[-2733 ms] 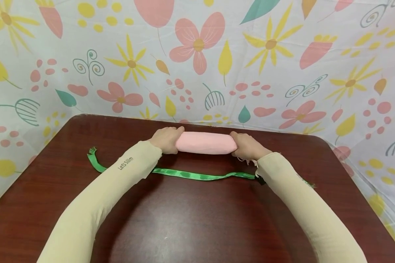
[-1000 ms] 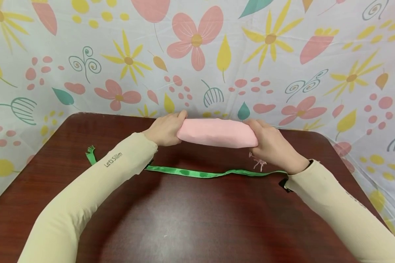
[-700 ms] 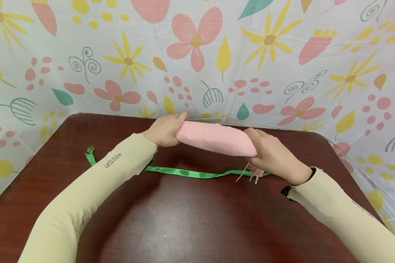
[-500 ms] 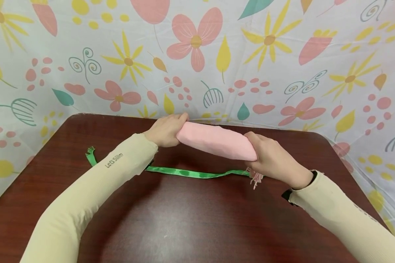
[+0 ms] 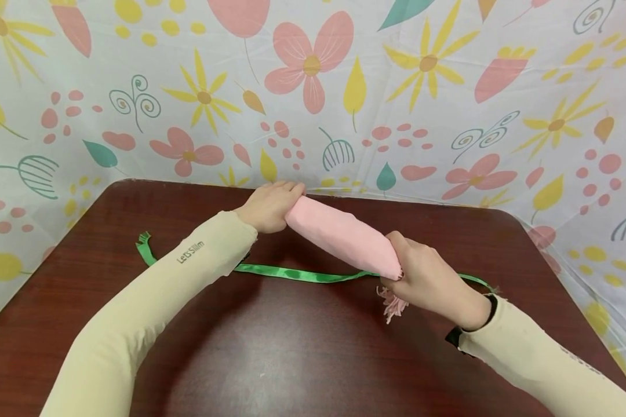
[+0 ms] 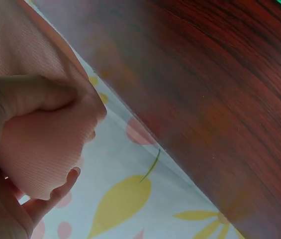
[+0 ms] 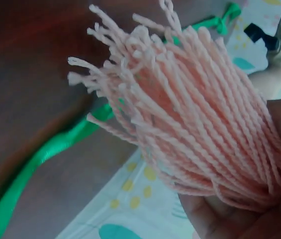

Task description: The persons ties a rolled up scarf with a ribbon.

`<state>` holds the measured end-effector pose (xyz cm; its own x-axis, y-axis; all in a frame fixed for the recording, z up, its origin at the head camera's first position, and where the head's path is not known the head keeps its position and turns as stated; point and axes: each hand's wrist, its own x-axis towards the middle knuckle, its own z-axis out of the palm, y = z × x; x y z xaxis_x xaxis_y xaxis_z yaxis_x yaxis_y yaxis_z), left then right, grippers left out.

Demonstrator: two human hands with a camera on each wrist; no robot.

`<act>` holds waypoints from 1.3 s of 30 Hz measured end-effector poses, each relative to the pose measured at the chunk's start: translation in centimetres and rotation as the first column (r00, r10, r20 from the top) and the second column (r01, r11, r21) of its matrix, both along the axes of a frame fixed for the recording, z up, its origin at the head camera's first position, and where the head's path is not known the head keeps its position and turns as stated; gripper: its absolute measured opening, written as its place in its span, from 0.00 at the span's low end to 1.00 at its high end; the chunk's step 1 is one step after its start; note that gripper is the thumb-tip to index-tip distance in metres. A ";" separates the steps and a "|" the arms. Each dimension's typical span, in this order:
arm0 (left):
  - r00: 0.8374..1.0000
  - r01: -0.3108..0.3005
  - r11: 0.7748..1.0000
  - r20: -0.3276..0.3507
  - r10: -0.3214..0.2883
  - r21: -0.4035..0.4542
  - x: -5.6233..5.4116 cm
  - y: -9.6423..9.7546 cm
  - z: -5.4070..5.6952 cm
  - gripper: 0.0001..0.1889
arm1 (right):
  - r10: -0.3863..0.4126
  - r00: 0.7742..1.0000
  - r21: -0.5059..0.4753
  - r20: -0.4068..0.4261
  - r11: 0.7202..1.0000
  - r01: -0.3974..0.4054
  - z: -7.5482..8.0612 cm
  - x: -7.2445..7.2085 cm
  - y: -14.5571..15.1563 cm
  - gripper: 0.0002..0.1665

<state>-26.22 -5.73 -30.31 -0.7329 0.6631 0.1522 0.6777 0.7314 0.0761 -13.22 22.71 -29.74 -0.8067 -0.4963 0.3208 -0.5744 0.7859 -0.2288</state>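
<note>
A pink knitted scarf (image 5: 344, 234), folded into a thick band, slants down to the right above the table in the head view. My left hand (image 5: 273, 207) grips its upper left end; in the left wrist view the thumb (image 6: 36, 94) presses into the ribbed fabric (image 6: 46, 149). The lower right end is in my right hand (image 5: 430, 284), curled round it. Below that hand hangs the scarf's fringe (image 5: 393, 304), whose twisted strands (image 7: 195, 109) fill the right wrist view. A green ribbon (image 5: 292, 274) lies across the table beneath the scarf, partly hidden by my left sleeve and right hand.
The dark red-brown table (image 5: 271, 359) has a glossy top. Behind it hangs a white cloth (image 5: 313, 139) printed with flowers and leaves, meeting the table's back edge. The ribbon's frayed left end (image 5: 145, 246) curls up past my left sleeve (image 5: 177, 278).
My right hand has come down, tilting the scarf from nearly level to a steep slant, and the fringe shows more below it. My left hand, still gripping, has shifted slightly right in the last half second.
</note>
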 end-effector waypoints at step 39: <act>0.995 0.091 0.987 -0.025 -0.095 -0.133 -0.3 2.0 -1.0 0.24 | -0.089 0.993 -0.067 0.083 0.993 0.094 -3.4 4.7 -4.3 0.21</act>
